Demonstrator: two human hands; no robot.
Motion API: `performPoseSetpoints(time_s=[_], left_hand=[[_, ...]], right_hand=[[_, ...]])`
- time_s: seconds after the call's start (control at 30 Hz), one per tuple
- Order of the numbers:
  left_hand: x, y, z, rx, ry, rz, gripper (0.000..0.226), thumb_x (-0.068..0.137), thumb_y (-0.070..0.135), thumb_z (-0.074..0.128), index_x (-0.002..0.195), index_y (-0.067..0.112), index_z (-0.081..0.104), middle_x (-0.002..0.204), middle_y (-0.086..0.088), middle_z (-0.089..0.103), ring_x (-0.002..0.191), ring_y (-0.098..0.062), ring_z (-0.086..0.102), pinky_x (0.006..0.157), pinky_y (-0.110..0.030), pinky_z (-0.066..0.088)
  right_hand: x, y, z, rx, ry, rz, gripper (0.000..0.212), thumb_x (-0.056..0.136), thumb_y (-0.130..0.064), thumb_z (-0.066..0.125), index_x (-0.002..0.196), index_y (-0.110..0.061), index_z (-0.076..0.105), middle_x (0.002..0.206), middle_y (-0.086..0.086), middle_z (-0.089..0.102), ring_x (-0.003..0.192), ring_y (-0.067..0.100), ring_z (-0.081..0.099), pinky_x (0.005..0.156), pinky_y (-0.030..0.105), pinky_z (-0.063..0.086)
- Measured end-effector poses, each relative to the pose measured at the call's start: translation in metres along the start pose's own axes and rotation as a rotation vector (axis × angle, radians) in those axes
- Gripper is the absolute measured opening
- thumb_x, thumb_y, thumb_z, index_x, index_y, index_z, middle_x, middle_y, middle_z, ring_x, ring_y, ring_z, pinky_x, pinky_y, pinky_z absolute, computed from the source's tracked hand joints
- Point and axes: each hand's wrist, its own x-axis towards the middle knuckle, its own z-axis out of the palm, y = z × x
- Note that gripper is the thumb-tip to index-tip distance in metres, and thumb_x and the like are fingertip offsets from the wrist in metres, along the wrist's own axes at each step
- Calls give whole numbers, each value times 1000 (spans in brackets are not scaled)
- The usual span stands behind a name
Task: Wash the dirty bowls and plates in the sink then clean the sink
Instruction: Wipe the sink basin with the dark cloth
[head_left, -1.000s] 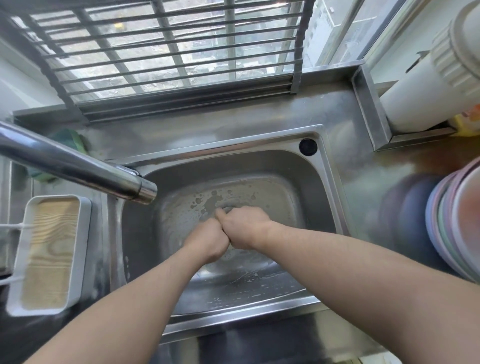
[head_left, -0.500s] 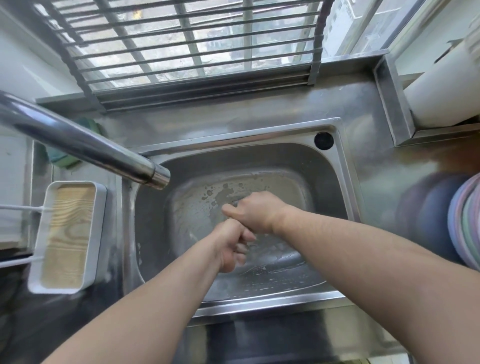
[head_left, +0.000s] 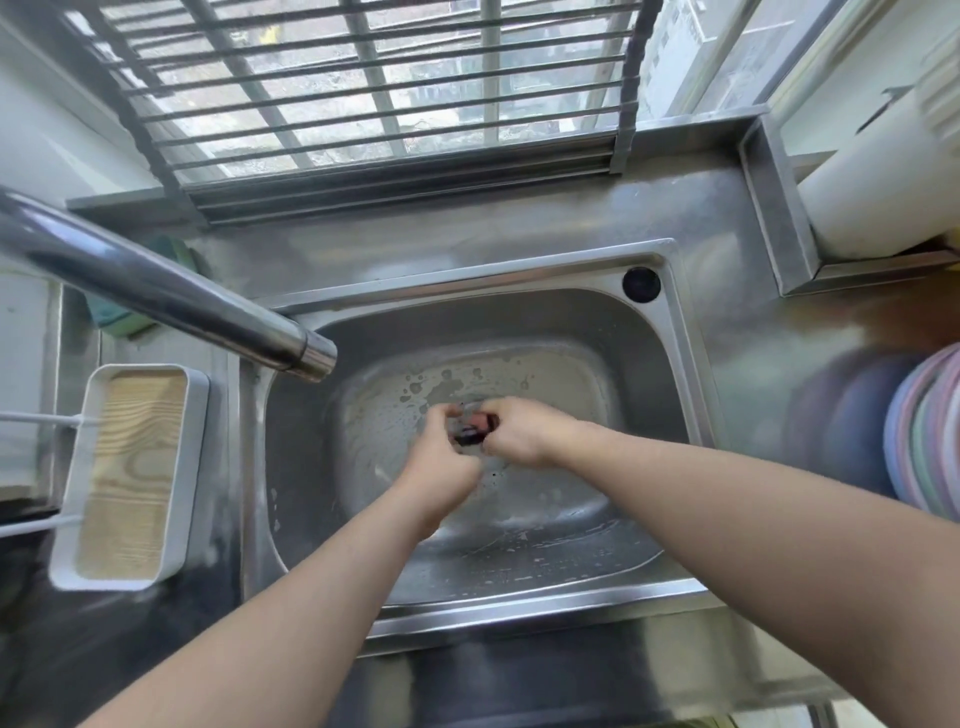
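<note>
Both hands meet low over the middle of the sink (head_left: 670, 364), right above the drain. The left hand (head_left: 441, 457) and the right hand (head_left: 519, 431) each curl their fingers around a small dark object (head_left: 474, 428) with a reddish part, held between them; it is too blurred to name, though it may be the drain strainer or a scrubber. No bowls or plates lie in the basin, and a stack of washed plates (head_left: 924, 431) stands on the counter at the right edge, so the dish part looks done and the sink cleaning is in hand.

To do this step well, I judge the hands should keep the object over the drain so any grit falls there, work it firmly between the fingers, then rinse it under the tap (head_left: 171, 291), whose spout ends over the back-left corner of the basin. No water runs now. Suds and droplets still fleck the basin floor and front wall and will need wiping and a rinse.

The basin gives open room on all sides of the hands. The spout overhangs on the left, so lifting leftward risks a knock. A white tray (head_left: 67, 509) sits just beyond the left rim.
</note>
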Motion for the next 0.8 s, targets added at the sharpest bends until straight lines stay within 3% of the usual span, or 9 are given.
performPoseSetpoints(time_s=[0.07,0.13,0.23,0.3,0.37,0.47,0.53,0.63,0.8], left_hand=[[-3,-4,-7,520,94,357,74,82,2,58,149,30,43,147,-1,38,122,-27,52,93,-22,44],[0,-12,-12,795,123,756,76,78,-3,58,150,19,44,149,-4,40,127,-32,50,101,-38,49],[8,-14,-12,914,181,974,38,80,5,72,117,8,60,110,-11,56,89,-33,59,63,-46,58],[13,-2,-14,1016,194,942,32,70,8,86,89,9,61,81,-10,55,63,-33,58,39,-37,44],[18,6,-17,1128,205,858,43,58,7,93,81,11,57,66,-6,56,48,-33,59,36,-29,30],[15,13,-23,1343,241,650,21,86,16,73,104,20,63,86,3,71,74,-29,73,52,-31,36],[14,11,-22,1372,232,520,27,94,18,54,119,27,61,98,6,72,85,-26,70,61,-30,36],[10,11,-18,1220,174,382,29,93,19,47,117,27,63,83,6,63,78,-26,61,60,-30,39],[7,9,-8,598,-27,100,20,80,1,49,86,15,63,72,-6,66,69,-31,59,55,-30,37]], right_hand=[[-2,6,-5,424,-165,206,18,92,-27,56,104,-39,63,63,-5,51,49,14,42,49,26,28],[-6,6,-10,678,-411,339,24,90,-25,46,68,-28,55,53,-7,31,42,10,23,46,25,16],[-11,-3,-15,754,-731,380,27,74,-17,46,54,-26,30,46,-9,24,35,6,18,36,19,11],[-13,-9,-15,671,-773,399,30,74,-12,49,56,-26,28,47,-9,23,35,6,18,37,18,10],[-14,-15,-12,500,-629,354,33,83,-7,46,61,-26,30,53,-6,24,42,9,17,42,21,10],[-16,-28,-4,228,-348,140,20,87,-5,47,73,-18,42,62,3,37,47,16,30,45,24,22],[-17,-34,1,15,-195,-10,8,91,-6,48,91,-12,52,71,10,53,57,21,45,46,26,31],[-15,-29,6,-305,-20,-146,16,97,-13,48,113,-12,42,92,8,60,79,28,59,52,34,37],[-8,-16,8,-632,97,-385,37,92,-11,54,124,-18,38,89,4,63,72,30,54,53,35,38]])
